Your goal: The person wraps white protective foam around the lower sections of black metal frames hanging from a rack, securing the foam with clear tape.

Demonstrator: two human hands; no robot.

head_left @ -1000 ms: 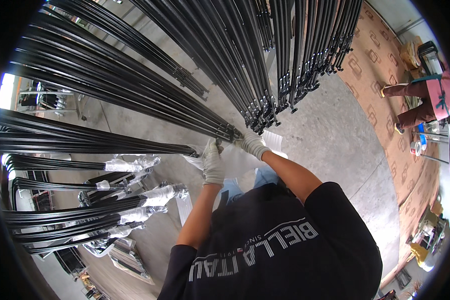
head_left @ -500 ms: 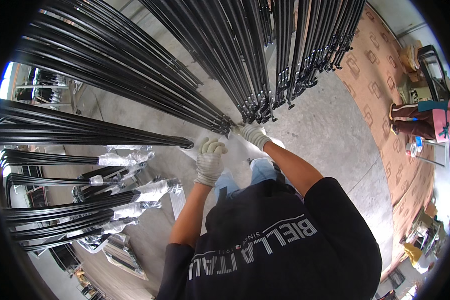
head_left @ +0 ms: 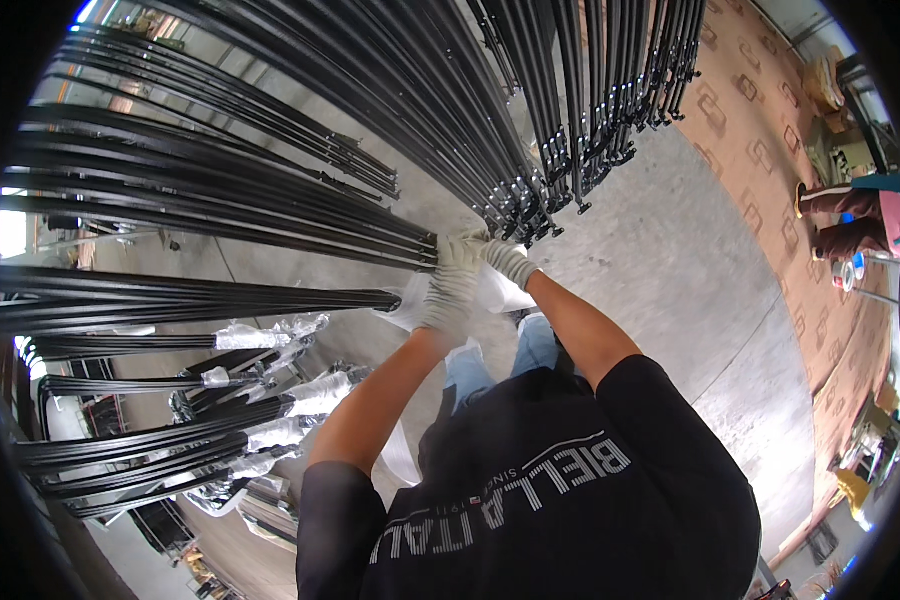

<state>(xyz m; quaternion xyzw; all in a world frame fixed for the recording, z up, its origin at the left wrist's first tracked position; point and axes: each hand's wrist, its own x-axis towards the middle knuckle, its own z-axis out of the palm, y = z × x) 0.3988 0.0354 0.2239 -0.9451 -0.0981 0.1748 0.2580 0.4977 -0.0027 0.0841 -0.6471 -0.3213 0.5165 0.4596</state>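
Black rods (head_left: pixel 340 216) | left hand (head_left: pixel 455 268) at their ends | right hand (head_left: pixel 507 260) beside

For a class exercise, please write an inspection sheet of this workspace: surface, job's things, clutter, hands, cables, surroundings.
Surface: smooth grey concrete floor, bordered at right by a tan, patterned floor covering.
Job's things: bundle of long, thin black tubes, its ends at the left hand; translucent white plastic sheet below the hands.
Clutter: small, round white container at far right; blurred yellow item at lower right.
Hands: both in white, grey-striped knit gloves, close together; right hand beside the left; grip unclear.
Cables: nothing seen.
Surroundings: clear-plastic-wrapped ends of black tubes at lower left; another person in dark trousers at right.
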